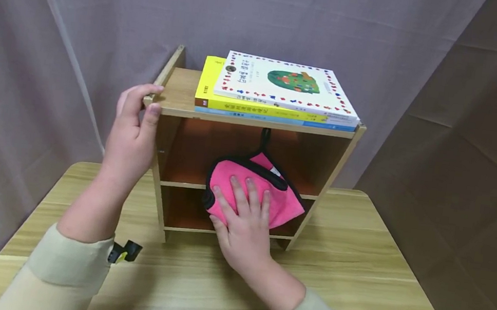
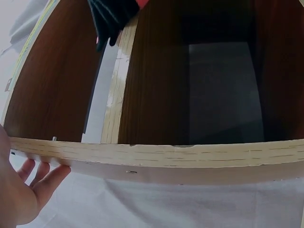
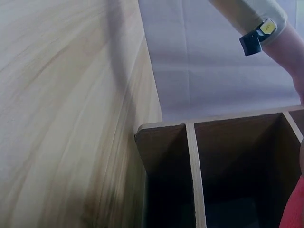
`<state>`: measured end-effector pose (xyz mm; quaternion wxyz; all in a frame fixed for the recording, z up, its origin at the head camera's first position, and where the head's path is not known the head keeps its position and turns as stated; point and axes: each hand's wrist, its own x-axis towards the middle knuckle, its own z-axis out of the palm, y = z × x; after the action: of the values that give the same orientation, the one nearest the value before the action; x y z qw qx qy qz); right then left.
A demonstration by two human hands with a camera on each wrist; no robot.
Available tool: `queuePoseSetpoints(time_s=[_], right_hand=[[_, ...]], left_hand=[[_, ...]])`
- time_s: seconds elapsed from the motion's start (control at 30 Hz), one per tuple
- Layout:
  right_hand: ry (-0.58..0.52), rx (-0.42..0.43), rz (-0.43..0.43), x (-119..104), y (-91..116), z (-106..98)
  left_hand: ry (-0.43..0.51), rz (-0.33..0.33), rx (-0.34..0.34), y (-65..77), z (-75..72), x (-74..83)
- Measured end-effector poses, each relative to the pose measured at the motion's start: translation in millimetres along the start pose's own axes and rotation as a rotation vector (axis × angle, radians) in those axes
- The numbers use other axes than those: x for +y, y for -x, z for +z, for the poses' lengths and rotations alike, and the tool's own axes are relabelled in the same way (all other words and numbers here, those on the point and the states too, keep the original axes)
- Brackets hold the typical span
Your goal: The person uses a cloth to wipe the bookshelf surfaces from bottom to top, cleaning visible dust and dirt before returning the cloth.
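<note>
A pink cloth point(image 1: 286, 208) with black trim and a black loop is spread across the front of a small wooden shelf point(image 1: 235, 190). My right hand point(image 1: 245, 232) lies on it with straight, spread fingers, in front of the lower compartments. The cloth's dark edge point(image 2: 114, 19) shows at the top of the left wrist view, and a strip of its pink fabric point(image 3: 294, 206) in the right wrist view. My left hand point(image 1: 135, 131) grips the shelf's upper left corner, thumb in front and fingers along the outer side of the panel point(image 2: 156, 156).
On the shelf's top board lies a stack of books: a white book point(image 1: 285, 83) with a green picture, a yellow book point(image 1: 206, 80) and blue ones point(image 1: 244, 115) beneath. The shelf stands on a wooden table point(image 1: 356, 261), with grey curtains point(image 1: 293, 16) behind.
</note>
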<state>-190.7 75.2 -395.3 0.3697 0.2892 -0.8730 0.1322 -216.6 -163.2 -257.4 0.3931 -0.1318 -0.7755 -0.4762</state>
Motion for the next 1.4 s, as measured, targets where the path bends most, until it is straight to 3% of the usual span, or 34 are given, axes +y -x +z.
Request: queuePoseSetpoints(time_s=[0.9, 1.23, 1.4], right_hand=[[0.111, -0.023, -0.169, -51.9, -34.0, 17.5], [0.166, -0.055, -0.234, -51.0, -46.1, 1.0], [0.097, -0.102, -0.245, -45.4, -56.2, -12.2]], left_hand=[[-0.01, 0.036, -0.069, -2.8, -7.6, -2.0], [-0.021, 0.02, -0.074, -1.6, -5.2, -0.6], [-0.018, 0.022, -0.058, -1.3, -5.8, -0.1]])
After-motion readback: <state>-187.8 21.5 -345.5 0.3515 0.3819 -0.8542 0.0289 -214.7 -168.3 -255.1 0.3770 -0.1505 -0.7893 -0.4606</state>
